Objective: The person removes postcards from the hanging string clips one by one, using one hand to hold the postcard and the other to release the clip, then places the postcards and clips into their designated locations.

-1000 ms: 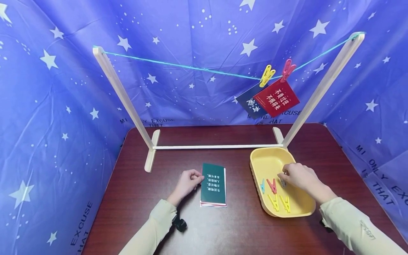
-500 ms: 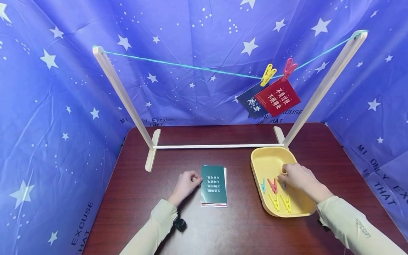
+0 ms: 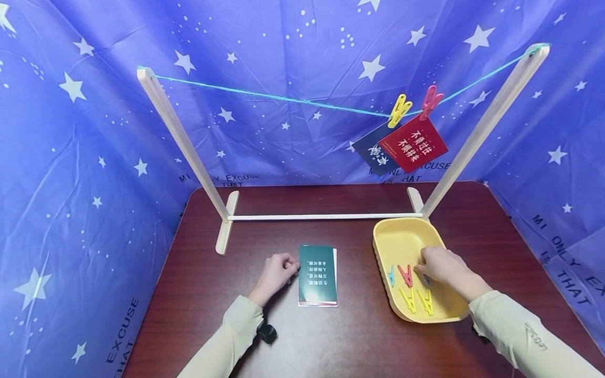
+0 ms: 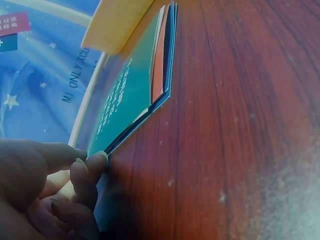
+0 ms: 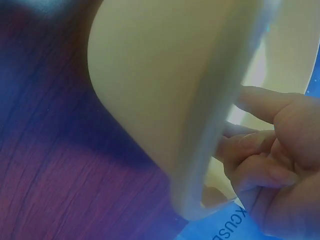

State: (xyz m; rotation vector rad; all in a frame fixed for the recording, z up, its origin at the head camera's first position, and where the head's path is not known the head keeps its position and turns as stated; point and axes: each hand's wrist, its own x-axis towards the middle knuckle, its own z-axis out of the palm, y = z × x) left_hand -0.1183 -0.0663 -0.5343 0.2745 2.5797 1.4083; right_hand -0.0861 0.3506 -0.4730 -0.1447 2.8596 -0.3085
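My left hand (image 3: pixel 276 273) is at the left edge of a green card (image 3: pixel 317 274) with white writing, which tops a small stack of cards on the table. In the left wrist view, thumb and fingertips pinch at the edge of that green card (image 4: pixel 120 95). My right hand (image 3: pixel 444 268) reaches down into a yellow tray (image 3: pixel 402 231), its thumb and fingers bent round a greyish clothespin (image 3: pixel 427 279), mostly hidden beneath them. Beside it lie a red clothespin (image 3: pixel 405 275), a blue clothespin (image 3: pixel 391 276) and two yellow clothespins (image 3: pixel 426 302). The tray wall (image 5: pixel 165 75) hides the fingertips in the right wrist view.
Behind the tray stands a wooden frame (image 3: pixel 184 142) with a sagging turquoise string (image 3: pixel 274 97). From it hang a dark blue card (image 3: pixel 375 152) under a yellow clothespin (image 3: pixel 399 111) and a red card (image 3: pixel 416 144) under a pink clothespin (image 3: pixel 430 103). A starry curtain surrounds the table (image 3: pixel 189 310).
The green card has settled down, now squarer on the stack. My right hand has shifted slightly lower over the greyish clothespin, covering more of it. The left hand has barely moved.
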